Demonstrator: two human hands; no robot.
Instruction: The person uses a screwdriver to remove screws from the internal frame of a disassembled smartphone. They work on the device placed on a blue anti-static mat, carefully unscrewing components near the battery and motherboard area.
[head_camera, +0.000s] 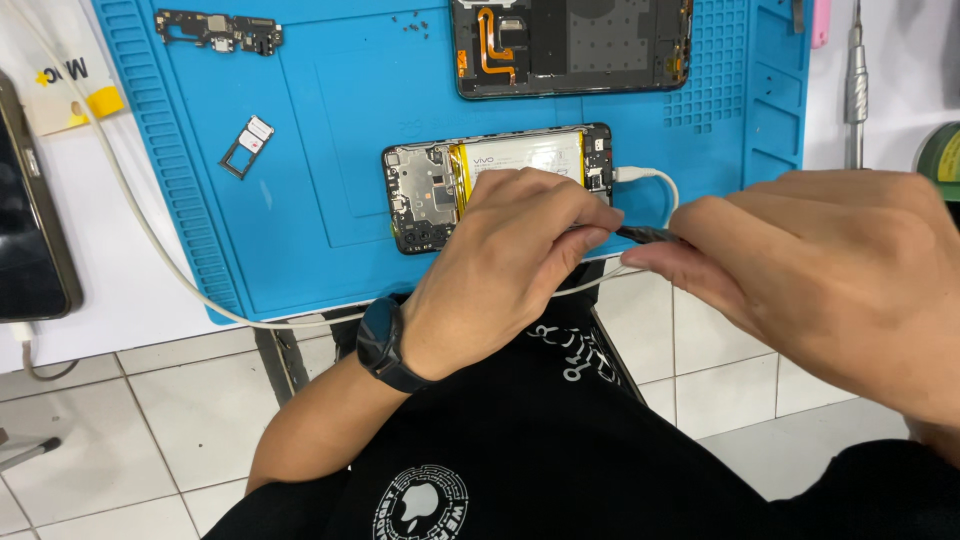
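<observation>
Here the left hand (510, 255) and right hand (820, 270) both pinch 1 thin dark tool (645, 234) just beside the opened phone (497, 185).

A white worktable (130, 300) fills the upper half, a blue work mat (330, 200) spread across it from ten to two o'clock. Below, from seven to five o'clock, lies a floor (150, 420) of pale square tiles, evenly lit.

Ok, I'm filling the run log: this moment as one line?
left hand and right hand: both pinch thin dark tool | opened phone: on blue mat, white cable plugged in
</observation>
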